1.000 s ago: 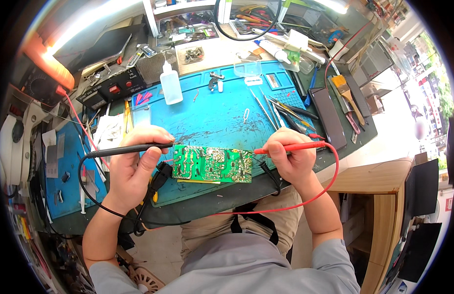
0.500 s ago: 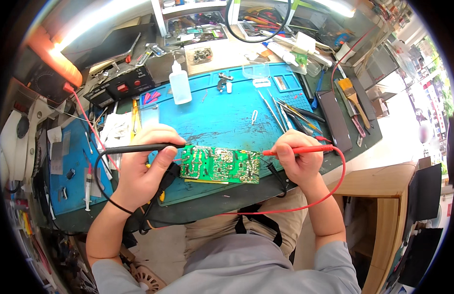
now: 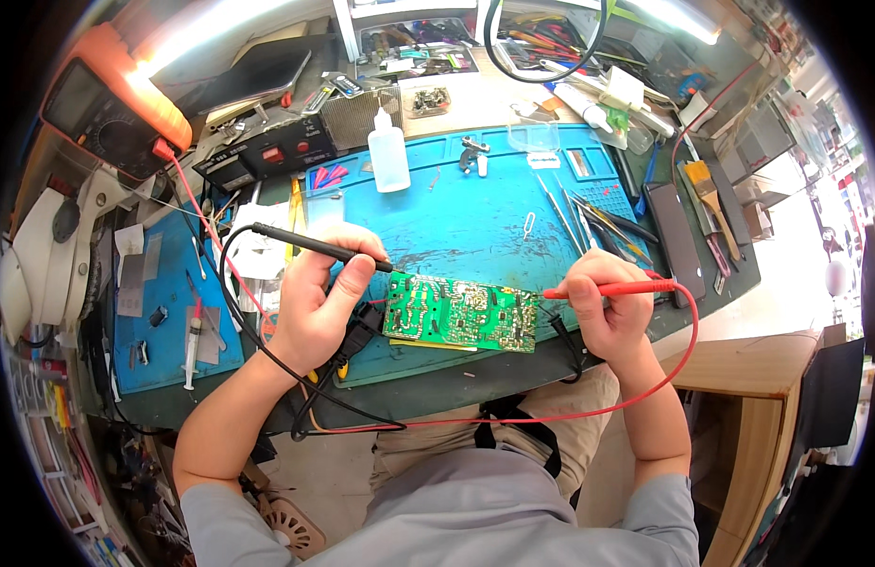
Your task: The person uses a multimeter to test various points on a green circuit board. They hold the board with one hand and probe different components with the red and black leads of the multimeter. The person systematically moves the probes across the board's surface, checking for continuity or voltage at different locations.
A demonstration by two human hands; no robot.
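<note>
A green circuit board (image 3: 461, 317) lies at the near edge of the blue mat, its soldered side facing up. My left hand (image 3: 317, 307) pinches a black test probe (image 3: 310, 245), whose tip is at the board's upper left corner. A red test probe (image 3: 631, 287) is gripped in my right hand (image 3: 605, 307). Its tip points left at the board's upper right corner; whether it touches I cannot tell. Beside my left hand, a black plug (image 3: 360, 331) with a cable sits against the board's left end. The probe leads loop down across the bench's front edge.
An orange multimeter (image 3: 116, 104) stands at the far left. On the blue mat (image 3: 437, 222) are a white squeeze bottle (image 3: 388, 156), a small metal clip (image 3: 529, 225) and tweezers (image 3: 562, 210). A brush (image 3: 707, 194) and a dark phone-shaped slab (image 3: 672, 241) lie at the right; a syringe (image 3: 193, 345) lies left.
The whole view has shifted, so the scene sits farther right and more of the multimeter shows. The black probe now slants, its back end raised. Both hands stay at the board's ends.
</note>
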